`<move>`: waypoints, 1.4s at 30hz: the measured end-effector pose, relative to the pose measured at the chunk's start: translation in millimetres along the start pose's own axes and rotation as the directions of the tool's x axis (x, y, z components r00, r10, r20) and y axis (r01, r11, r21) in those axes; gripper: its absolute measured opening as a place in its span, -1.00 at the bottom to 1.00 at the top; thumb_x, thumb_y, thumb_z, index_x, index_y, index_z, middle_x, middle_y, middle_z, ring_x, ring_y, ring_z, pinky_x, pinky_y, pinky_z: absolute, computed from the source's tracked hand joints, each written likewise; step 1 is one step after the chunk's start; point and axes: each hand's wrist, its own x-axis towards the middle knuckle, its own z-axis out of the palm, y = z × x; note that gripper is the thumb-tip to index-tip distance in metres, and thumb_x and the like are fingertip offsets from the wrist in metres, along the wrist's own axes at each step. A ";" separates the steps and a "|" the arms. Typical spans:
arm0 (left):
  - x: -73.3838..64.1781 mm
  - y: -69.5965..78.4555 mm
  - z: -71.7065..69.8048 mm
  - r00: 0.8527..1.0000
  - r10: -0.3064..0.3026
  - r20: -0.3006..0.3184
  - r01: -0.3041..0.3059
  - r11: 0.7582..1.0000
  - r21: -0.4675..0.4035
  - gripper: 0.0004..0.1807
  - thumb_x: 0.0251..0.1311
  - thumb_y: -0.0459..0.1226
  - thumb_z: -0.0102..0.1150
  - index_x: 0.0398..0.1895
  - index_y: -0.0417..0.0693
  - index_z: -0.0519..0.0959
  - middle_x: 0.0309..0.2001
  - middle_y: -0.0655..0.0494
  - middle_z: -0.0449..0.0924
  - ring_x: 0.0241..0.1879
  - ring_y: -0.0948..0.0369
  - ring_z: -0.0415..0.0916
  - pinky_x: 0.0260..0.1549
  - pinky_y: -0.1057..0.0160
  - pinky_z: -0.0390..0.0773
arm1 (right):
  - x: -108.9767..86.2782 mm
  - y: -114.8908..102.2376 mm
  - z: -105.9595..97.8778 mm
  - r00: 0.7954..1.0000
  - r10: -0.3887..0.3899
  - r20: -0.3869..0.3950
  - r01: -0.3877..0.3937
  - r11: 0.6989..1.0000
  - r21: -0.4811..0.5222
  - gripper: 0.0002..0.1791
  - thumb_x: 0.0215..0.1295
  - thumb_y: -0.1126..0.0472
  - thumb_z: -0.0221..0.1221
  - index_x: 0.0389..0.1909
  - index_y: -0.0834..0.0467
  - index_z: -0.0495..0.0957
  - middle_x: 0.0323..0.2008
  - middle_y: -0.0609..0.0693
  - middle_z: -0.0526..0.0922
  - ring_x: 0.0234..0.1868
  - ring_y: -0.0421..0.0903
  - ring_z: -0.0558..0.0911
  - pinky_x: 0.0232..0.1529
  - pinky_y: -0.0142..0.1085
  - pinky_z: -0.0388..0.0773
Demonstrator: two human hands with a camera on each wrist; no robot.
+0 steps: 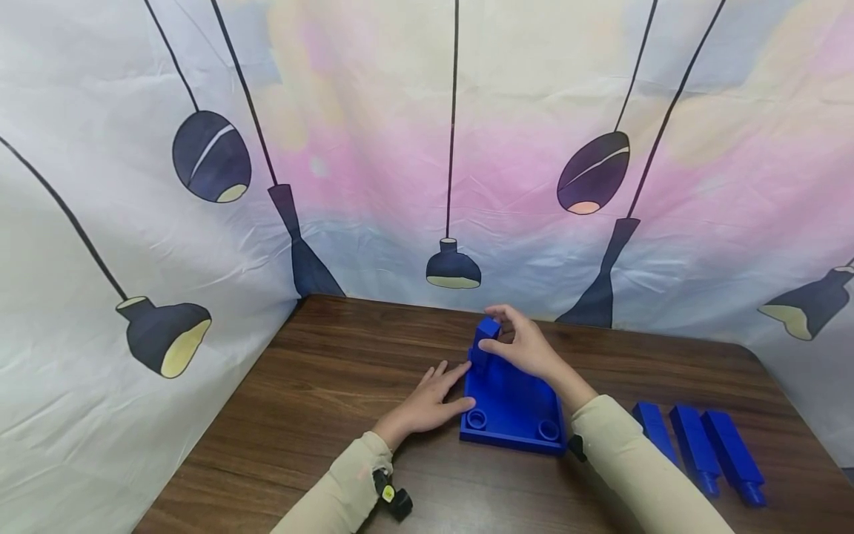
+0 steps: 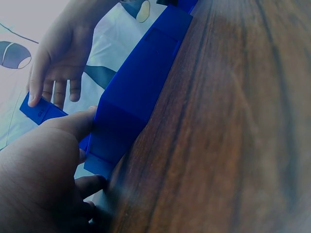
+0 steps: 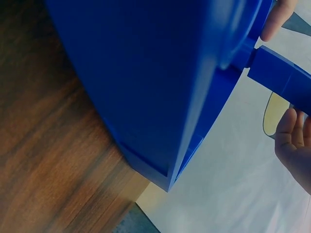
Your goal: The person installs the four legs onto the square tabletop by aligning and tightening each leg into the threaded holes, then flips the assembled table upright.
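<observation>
A blue square base (image 1: 510, 443) with a raised rim lies on the table, with round sockets (image 1: 548, 430) showing in its two near corners. At its far left corner a square blue leg (image 1: 477, 345) stands upright, pinched near the top between the thumb and fingers of my right hand (image 1: 530, 354). In the right wrist view the lower end of that leg (image 3: 279, 73) meets the base at the corner. My left hand (image 1: 427, 404) lies along the base's left side, fingers extended, thumb and fingertips touching its edge. The left wrist view shows the thumb on the rim.
Three more blue legs (image 1: 694, 443) lie side by side on the wooden table (image 1: 320, 415) to the right, threaded ends toward me on two; my right sleeve (image 1: 634, 460) partly covers the nearest. A fabric backdrop (image 1: 373, 148) printed with lamps hangs behind the table.
</observation>
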 end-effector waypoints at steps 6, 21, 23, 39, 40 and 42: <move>-0.7 0.6 -0.3 1.000 -0.003 -0.002 0.003 1.000 0.001 -0.21 0.57 0.12 0.07 0.71 0.05 0.14 0.65 0.01 0.13 0.68 -0.18 -0.26 0.59 -0.25 -0.25 | 0.2 1.2 0.5 1.000 -0.011 0.022 0.011 1.000 0.002 -0.23 0.35 0.23 0.44 0.50 0.25 0.34 0.43 0.32 0.45 0.33 0.33 0.52 0.24 0.28 0.51; 0.1 -0.3 0.7 1.000 0.001 -0.008 -0.001 1.000 -0.002 -0.21 0.56 0.12 0.08 0.70 0.03 0.15 0.65 0.00 0.14 0.68 -0.18 -0.24 0.59 -0.25 -0.23 | -0.2 -1.2 0.0 0.997 -0.027 0.065 0.025 0.999 0.038 -0.26 0.41 0.42 0.27 0.57 0.20 0.28 0.44 0.29 0.42 0.42 0.35 0.43 0.22 0.30 0.51; -0.1 0.0 0.6 1.000 0.001 -0.007 -0.001 1.000 -0.003 -0.21 0.56 0.11 0.08 0.70 0.03 0.15 0.65 0.00 0.14 0.68 -0.18 -0.24 0.59 -0.26 -0.23 | -0.5 -1.9 -0.1 0.998 -0.017 0.067 0.014 0.999 0.036 -0.27 0.42 0.39 0.28 0.57 0.19 0.28 0.47 0.28 0.40 0.43 0.36 0.42 0.22 0.28 0.52; -0.9 -1.3 1.6 1.000 0.003 -0.013 -0.003 1.000 0.000 -0.21 0.56 0.12 0.07 0.70 0.03 0.15 0.65 -0.01 0.15 0.67 -0.20 -0.24 0.58 -0.28 -0.21 | -2.0 0.9 1.3 0.998 -0.014 0.060 0.012 0.999 0.037 -0.30 0.45 0.38 0.27 0.56 0.24 0.28 0.51 0.33 0.34 0.41 0.36 0.43 0.27 0.28 0.50; -0.9 -1.3 1.6 1.000 0.005 -0.015 -0.005 1.000 -0.001 -0.21 0.56 0.12 0.08 0.70 0.03 0.15 0.65 -0.01 0.15 0.67 -0.20 -0.23 0.58 -0.28 -0.20 | -2.2 0.6 1.3 0.998 -0.017 0.059 0.014 0.999 0.041 -0.30 0.45 0.39 0.26 0.55 0.25 0.28 0.50 0.33 0.34 0.41 0.36 0.44 0.26 0.28 0.50; -1.0 -1.1 1.4 1.000 0.006 -0.016 -0.006 1.000 -0.002 -0.20 0.56 0.12 0.08 0.70 0.02 0.15 0.65 -0.01 0.15 0.67 -0.20 -0.23 0.58 -0.28 -0.20 | -2.3 -0.2 1.3 0.998 -0.016 0.059 0.013 0.999 0.049 -0.31 0.46 0.38 0.25 0.55 0.25 0.28 0.50 0.33 0.34 0.40 0.35 0.44 0.27 0.28 0.49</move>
